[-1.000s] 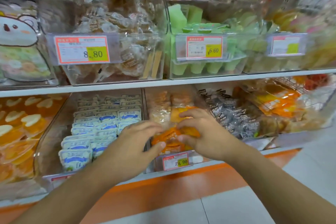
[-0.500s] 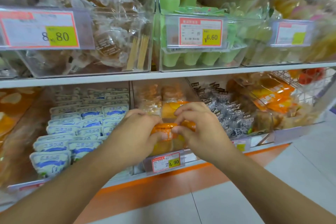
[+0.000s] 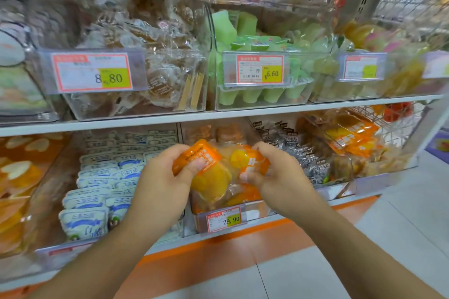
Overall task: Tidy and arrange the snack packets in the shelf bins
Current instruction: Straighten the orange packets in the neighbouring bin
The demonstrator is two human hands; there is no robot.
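Both hands are over the clear middle bin (image 3: 252,213) on the lower shelf, the one with the 29.90 price tag (image 3: 226,219). My left hand (image 3: 165,184) pinches an orange snack packet (image 3: 204,167) with yellow pieces inside, thumb on its front. My right hand (image 3: 277,175) grips a second orange packet (image 3: 250,162) beside it. Both packets are lifted a little above the other orange packets in that bin, which are partly hidden by my hands.
Left of it stands a bin of blue-and-white packets (image 3: 97,189); right of it are dark grey packets (image 3: 303,153) and more orange ones (image 3: 349,136). The upper shelf holds brown snacks (image 3: 145,60) and green cups (image 3: 252,94). Tiled floor (image 3: 340,262) lies below.
Both hands have drawn apart and lifted, each bringing up an orange packet from the middle bin. The camera has tilted up a little.
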